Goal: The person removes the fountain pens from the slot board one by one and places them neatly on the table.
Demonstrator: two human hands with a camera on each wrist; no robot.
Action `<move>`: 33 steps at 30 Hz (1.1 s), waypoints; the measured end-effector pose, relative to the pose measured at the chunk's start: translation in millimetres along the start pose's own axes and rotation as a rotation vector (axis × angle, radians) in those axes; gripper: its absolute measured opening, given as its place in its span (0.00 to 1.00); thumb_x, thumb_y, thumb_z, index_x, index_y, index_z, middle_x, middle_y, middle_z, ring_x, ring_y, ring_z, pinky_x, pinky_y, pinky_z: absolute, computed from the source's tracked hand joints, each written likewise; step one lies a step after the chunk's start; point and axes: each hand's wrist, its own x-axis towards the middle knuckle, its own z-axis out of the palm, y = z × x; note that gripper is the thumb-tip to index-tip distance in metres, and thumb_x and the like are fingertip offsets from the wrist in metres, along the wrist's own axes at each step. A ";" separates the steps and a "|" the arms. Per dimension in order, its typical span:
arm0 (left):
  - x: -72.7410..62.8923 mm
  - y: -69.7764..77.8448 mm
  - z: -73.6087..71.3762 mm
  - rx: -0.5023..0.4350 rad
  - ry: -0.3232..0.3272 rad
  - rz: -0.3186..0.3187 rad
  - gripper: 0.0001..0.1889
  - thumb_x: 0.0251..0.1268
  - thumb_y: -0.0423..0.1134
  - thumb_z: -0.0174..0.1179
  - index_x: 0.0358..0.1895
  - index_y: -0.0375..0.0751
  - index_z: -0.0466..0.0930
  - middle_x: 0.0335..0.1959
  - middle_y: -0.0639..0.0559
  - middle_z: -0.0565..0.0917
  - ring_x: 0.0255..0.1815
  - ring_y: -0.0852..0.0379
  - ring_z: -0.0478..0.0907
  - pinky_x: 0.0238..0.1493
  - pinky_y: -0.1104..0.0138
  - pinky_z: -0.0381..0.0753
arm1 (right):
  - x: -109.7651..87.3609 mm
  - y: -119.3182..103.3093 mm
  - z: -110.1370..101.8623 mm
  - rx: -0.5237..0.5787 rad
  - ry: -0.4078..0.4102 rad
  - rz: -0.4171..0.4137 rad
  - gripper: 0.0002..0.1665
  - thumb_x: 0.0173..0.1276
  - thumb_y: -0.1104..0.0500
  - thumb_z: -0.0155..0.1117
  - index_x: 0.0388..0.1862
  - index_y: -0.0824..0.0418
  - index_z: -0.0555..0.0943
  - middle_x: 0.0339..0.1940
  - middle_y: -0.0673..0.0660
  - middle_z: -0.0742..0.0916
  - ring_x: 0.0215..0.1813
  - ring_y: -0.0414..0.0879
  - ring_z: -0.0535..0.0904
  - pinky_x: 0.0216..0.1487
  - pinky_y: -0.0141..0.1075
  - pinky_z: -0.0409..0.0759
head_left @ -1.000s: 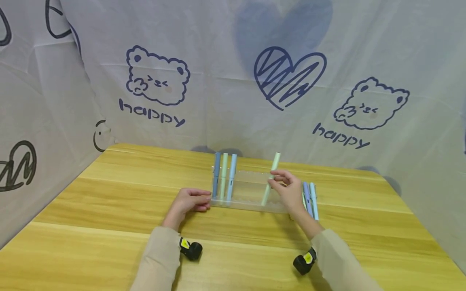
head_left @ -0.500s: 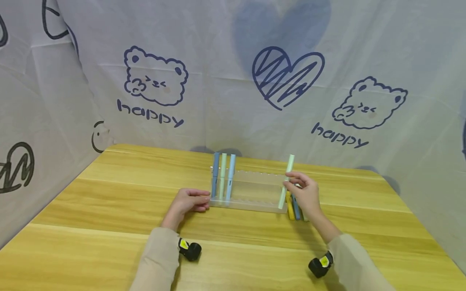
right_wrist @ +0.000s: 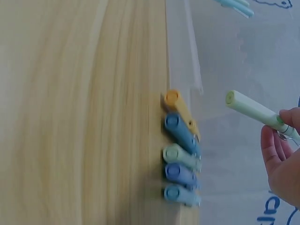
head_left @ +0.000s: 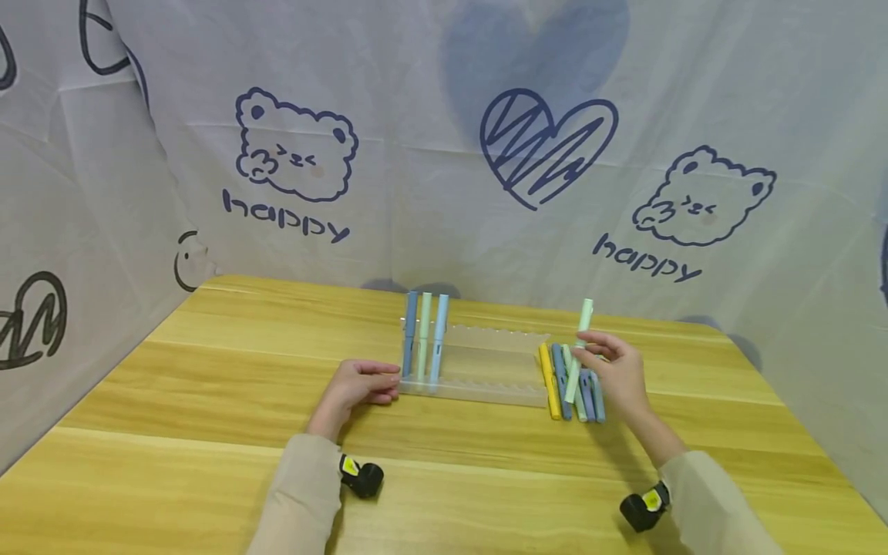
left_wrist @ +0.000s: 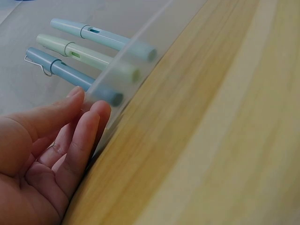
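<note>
A clear plastic pen rack [head_left: 489,395] stands mid-table, holding a dark blue pen [head_left: 411,324], a light green pen [head_left: 425,331] and a light blue pen [head_left: 440,327] upright at its left end. My left hand [head_left: 355,387] pinches the rack's left end, thumb and fingertips at its corner in the left wrist view [left_wrist: 51,145]. Between thumb and fingers, my right hand [head_left: 617,375] holds a pale green pen [right_wrist: 253,108], nearly upright and slightly tilted. That pen overlaps a row of loose pens in the head view; in the right wrist view it is apart from them.
Beside the rack's right end lie a yellow pen [head_left: 549,381], a blue pen [right_wrist: 178,129], a green pen [right_wrist: 180,157], a purple pen [right_wrist: 179,173] and a light blue pen [right_wrist: 180,194]. Behind the wooden table [head_left: 208,370] hangs a printed cloth [head_left: 416,177].
My right hand has moved to the right with the pale green pen, from in front of the rack to over the loose pens. My left hand has stayed at the rack's left end.
</note>
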 end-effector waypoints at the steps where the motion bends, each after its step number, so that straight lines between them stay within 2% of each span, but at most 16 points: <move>1: -0.1 0.1 0.0 0.001 0.001 0.000 0.16 0.55 0.23 0.57 0.47 0.18 0.72 0.26 0.42 0.82 0.21 0.57 0.80 0.25 0.70 0.82 | 1.8 7.9 -3.7 0.009 0.002 -0.007 0.15 0.55 0.59 0.68 0.42 0.61 0.81 0.32 0.48 0.84 0.31 0.37 0.79 0.29 0.25 0.80; 3: -0.5 0.4 0.0 0.004 0.001 0.000 0.15 0.55 0.23 0.57 0.47 0.18 0.72 0.26 0.42 0.82 0.21 0.57 0.80 0.25 0.70 0.82 | 0.8 0.9 -7.9 0.008 0.004 0.002 0.14 0.55 0.61 0.67 0.42 0.63 0.81 0.31 0.48 0.84 0.30 0.37 0.79 0.28 0.26 0.80; 6: -0.8 1.0 -0.1 0.008 0.003 -0.002 0.15 0.55 0.23 0.57 0.47 0.18 0.72 0.26 0.42 0.82 0.21 0.57 0.80 0.25 0.70 0.82 | -6.8 -35.4 -9.1 -0.020 0.014 0.073 0.13 0.56 0.67 0.65 0.41 0.70 0.79 0.30 0.50 0.84 0.29 0.36 0.78 0.29 0.28 0.81; 8: -1.0 1.2 0.0 0.010 0.004 -0.003 0.15 0.55 0.23 0.57 0.47 0.18 0.72 0.26 0.42 0.82 0.21 0.57 0.80 0.25 0.70 0.82 | -10.0 -51.6 -11.2 -0.034 0.006 0.099 0.13 0.56 0.68 0.64 0.41 0.71 0.78 0.31 0.50 0.84 0.29 0.35 0.78 0.30 0.31 0.82; 10: -1.0 1.3 0.0 0.011 0.006 -0.004 0.15 0.55 0.23 0.57 0.47 0.18 0.72 0.26 0.41 0.82 0.21 0.57 0.80 0.25 0.70 0.82 | -8.6 -43.1 -16.6 -0.033 0.002 0.121 0.12 0.56 0.66 0.65 0.40 0.69 0.79 0.32 0.49 0.84 0.31 0.34 0.78 0.31 0.30 0.82; 13: -1.1 1.2 0.1 0.012 0.007 -0.004 0.15 0.55 0.23 0.57 0.47 0.19 0.73 0.27 0.41 0.82 0.21 0.57 0.80 0.25 0.70 0.82 | 0.1 -4.3 -28.9 -0.046 -0.017 0.115 0.17 0.55 0.60 0.67 0.43 0.66 0.79 0.36 0.52 0.84 0.33 0.35 0.78 0.31 0.29 0.82; 16: -1.0 0.9 0.1 0.013 0.007 -0.002 0.15 0.55 0.23 0.57 0.47 0.19 0.73 0.27 0.40 0.82 0.21 0.57 0.80 0.25 0.70 0.82 | 7.9 29.8 -39.7 -0.051 -0.044 0.102 0.23 0.54 0.56 0.69 0.45 0.70 0.78 0.36 0.52 0.84 0.33 0.35 0.79 0.29 0.29 0.82; 19: -0.7 0.5 -0.1 0.011 0.004 0.002 0.15 0.55 0.23 0.57 0.47 0.18 0.73 0.27 0.40 0.82 0.21 0.57 0.80 0.25 0.70 0.82 | 10.2 38.8 -47.0 -0.049 -0.075 0.108 0.25 0.53 0.55 0.69 0.44 0.72 0.77 0.31 0.48 0.84 0.31 0.35 0.79 0.28 0.30 0.82; 21: -0.2 0.0 -0.4 0.010 0.002 0.005 0.15 0.55 0.23 0.57 0.47 0.18 0.73 0.27 0.40 0.82 0.21 0.57 0.80 0.25 0.70 0.82 | 6.4 15.9 -46.2 -0.088 -0.102 0.176 0.23 0.55 0.60 0.67 0.45 0.75 0.75 0.32 0.52 0.84 0.30 0.37 0.79 0.31 0.33 0.83; 22: -0.1 -0.2 -0.6 0.008 0.001 0.006 0.15 0.55 0.23 0.57 0.47 0.18 0.72 0.27 0.40 0.82 0.21 0.57 0.80 0.25 0.70 0.82 | 5.1 10.8 -46.9 -0.099 -0.114 0.203 0.23 0.54 0.58 0.68 0.44 0.71 0.77 0.31 0.51 0.84 0.29 0.36 0.78 0.32 0.33 0.83; 26: 0.5 -1.3 -1.2 0.005 -0.004 0.009 0.16 0.55 0.23 0.57 0.47 0.18 0.72 0.27 0.41 0.82 0.21 0.58 0.80 0.25 0.70 0.82 | -1.9 -30.4 -42.7 -0.182 -0.163 0.312 0.18 0.56 0.67 0.63 0.45 0.76 0.75 0.33 0.58 0.83 0.28 0.37 0.77 0.33 0.36 0.83; 28: 0.4 -1.4 -1.2 0.003 -0.005 0.009 0.16 0.55 0.23 0.57 0.47 0.17 0.72 0.27 0.41 0.82 0.21 0.58 0.80 0.25 0.70 0.82 | -2.2 -29.7 -43.5 -0.188 -0.179 0.317 0.18 0.56 0.67 0.63 0.44 0.77 0.75 0.32 0.56 0.84 0.27 0.36 0.77 0.31 0.34 0.83; 29: 0.4 -1.5 -1.2 0.003 -0.004 0.009 0.16 0.55 0.23 0.57 0.47 0.17 0.72 0.27 0.41 0.82 0.21 0.58 0.80 0.25 0.70 0.82 | -3.1 -36.1 -42.1 -0.211 -0.187 0.327 0.19 0.57 0.71 0.60 0.46 0.81 0.72 0.33 0.60 0.83 0.27 0.36 0.77 0.32 0.36 0.83; 33: 0.3 -0.9 -0.8 0.002 0.000 0.003 0.15 0.55 0.23 0.57 0.47 0.18 0.72 0.27 0.40 0.82 0.21 0.57 0.80 0.25 0.70 0.82 | -3.2 -35.0 -41.5 -0.240 -0.215 0.344 0.19 0.57 0.71 0.60 0.46 0.82 0.71 0.34 0.65 0.83 0.26 0.37 0.77 0.30 0.37 0.83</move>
